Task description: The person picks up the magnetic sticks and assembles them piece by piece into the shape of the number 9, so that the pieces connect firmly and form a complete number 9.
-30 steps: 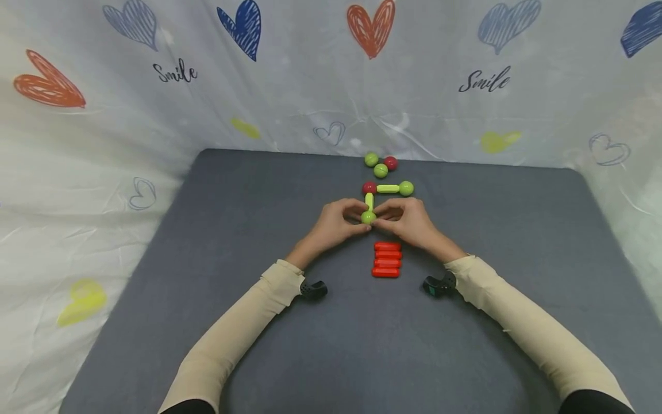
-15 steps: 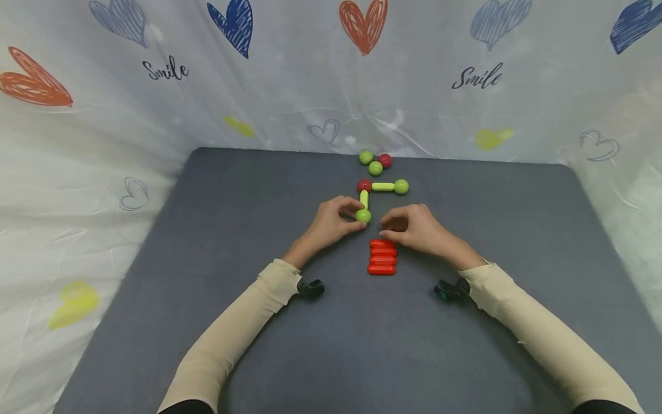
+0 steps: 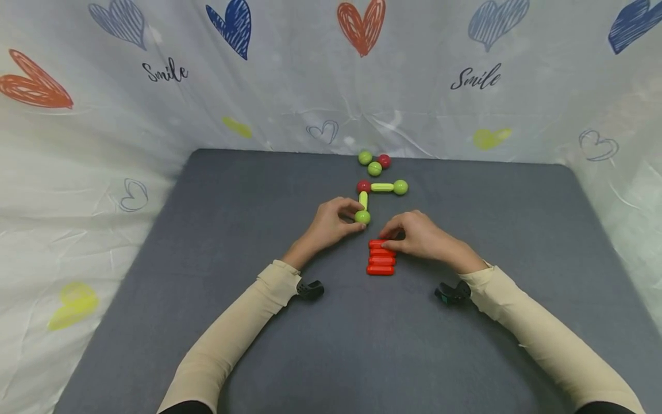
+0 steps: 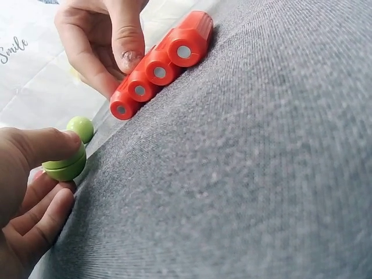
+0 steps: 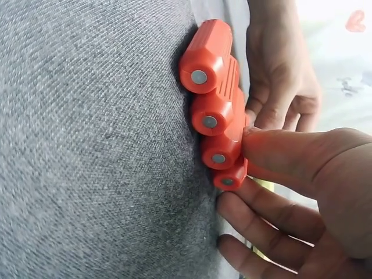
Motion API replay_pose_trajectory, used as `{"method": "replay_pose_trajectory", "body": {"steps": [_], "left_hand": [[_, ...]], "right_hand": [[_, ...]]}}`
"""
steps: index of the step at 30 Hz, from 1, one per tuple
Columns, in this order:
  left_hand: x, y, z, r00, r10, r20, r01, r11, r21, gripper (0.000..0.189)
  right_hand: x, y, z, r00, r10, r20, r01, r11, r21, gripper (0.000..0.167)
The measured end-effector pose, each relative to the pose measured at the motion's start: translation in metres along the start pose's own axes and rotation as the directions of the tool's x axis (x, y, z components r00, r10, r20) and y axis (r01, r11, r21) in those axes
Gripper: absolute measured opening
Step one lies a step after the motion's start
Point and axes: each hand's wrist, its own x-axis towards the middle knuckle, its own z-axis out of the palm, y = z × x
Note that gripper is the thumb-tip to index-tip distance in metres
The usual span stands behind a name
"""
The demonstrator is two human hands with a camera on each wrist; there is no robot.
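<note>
In the head view my left hand [image 3: 333, 221] pinches a green ball [image 3: 362, 217] between thumb and fingers. A yellow-green rod [image 3: 364, 200] joins that ball to a red ball [image 3: 364, 186]. From the red ball a second yellow-green rod [image 3: 382, 187] runs right to another green ball [image 3: 400, 187]. My right hand [image 3: 416, 236] has its thumb and fingers around the farthest red magnetic rod of a row [image 3: 381, 261]. Several red rods [image 5: 210, 122] lie side by side, with grey metal discs in their ends. The thumb partly hides the farthest rod.
Beyond the joined pieces lie two loose green balls [image 3: 365, 157] and a red ball [image 3: 384, 161] near the far edge of the grey tabletop [image 3: 258, 190]. Behind the table hangs a white curtain [image 3: 295, 86] printed with hearts.
My right hand has left the green ball and moved back toward me, down onto the farthest red rod. My left hand keeps its pinch on the green ball.
</note>
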Motion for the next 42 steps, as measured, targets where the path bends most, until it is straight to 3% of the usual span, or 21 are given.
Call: {"method": "replay_pose_trajectory", "body": {"steps": [11, 21, 35, 42], "left_hand": [[0.0, 0.0, 0.0, 1.0, -0.005, -0.007, 0.005, 1.0, 0.001, 0.034], [-0.001, 0.0, 0.001, 1.0, -0.004, -0.001, 0.004, 1.0, -0.01, 0.034], [-0.002, 0.0, 0.001, 1.0, -0.015, 0.006, 0.016, 0.999, -0.034, 0.036], [-0.001, -0.001, 0.002, 1.0, -0.008, -0.018, 0.007, 1.0, -0.019, 0.034]], "right_hand": [[0.002, -0.008, -0.001, 0.999, -0.008, 0.033, 0.01, 0.998, -0.059, 0.017], [0.002, -0.007, 0.002, 0.999, 0.015, 0.036, -0.015, 1.0, -0.002, 0.013], [0.017, 0.01, -0.007, 0.992, 0.058, -0.109, -0.061, 0.998, -0.025, 0.01], [0.026, 0.011, -0.007, 0.986, 0.01, -0.167, -0.016, 0.999, -0.035, 0.01]]}}
